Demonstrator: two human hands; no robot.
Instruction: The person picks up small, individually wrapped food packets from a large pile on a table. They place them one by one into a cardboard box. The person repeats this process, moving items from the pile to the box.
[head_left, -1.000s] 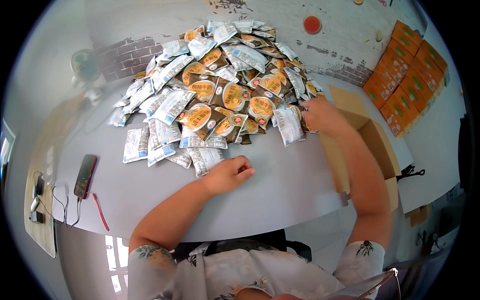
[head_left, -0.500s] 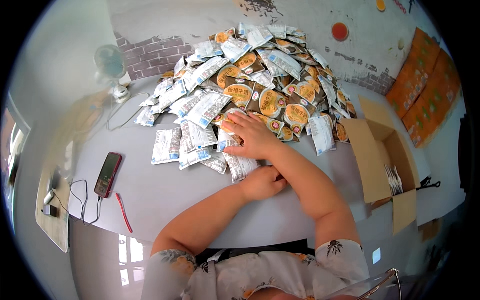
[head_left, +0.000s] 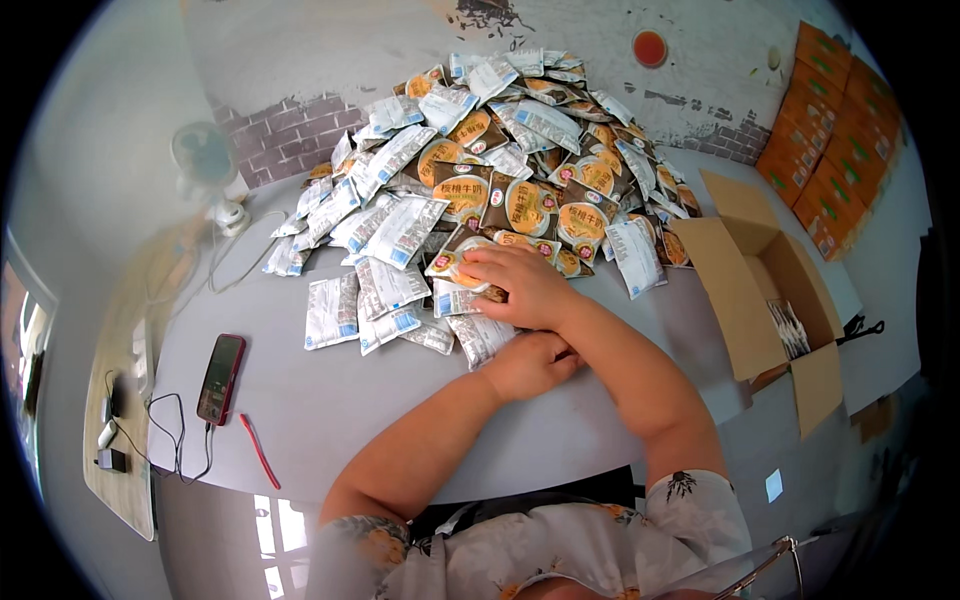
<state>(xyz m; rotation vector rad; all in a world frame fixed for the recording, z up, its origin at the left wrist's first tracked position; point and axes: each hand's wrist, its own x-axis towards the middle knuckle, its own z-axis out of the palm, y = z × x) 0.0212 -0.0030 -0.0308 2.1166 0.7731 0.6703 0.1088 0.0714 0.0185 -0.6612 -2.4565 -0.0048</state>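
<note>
A big heap of flat sachets (head_left: 465,195) is piled on the table, some showing brown and orange fronts, others white printed backs. At its near edge, my right hand (head_left: 522,285) curls its fingers over a brown sachet (head_left: 450,252), thumb at the near side. My left hand (head_left: 530,366) rests on the table beneath my right forearm, its fingers curled in. What it holds, if anything, is hidden. A white-backed sachet (head_left: 482,338) lies just beside its knuckles. More white-backed sachets (head_left: 332,312) spread out to the left.
An open cardboard box (head_left: 735,330) stands at the right with several thin packets (head_left: 788,328) inside. Orange cartons (head_left: 830,150) are stacked behind it. On the left are a phone (head_left: 220,380) on a cable, a red strap (head_left: 260,450) and a small fan (head_left: 205,165).
My right hand's fingers have drawn together over the brown sachet, which now shows tilted under them. My left hand stays on the table. The whole view has shifted slightly.
</note>
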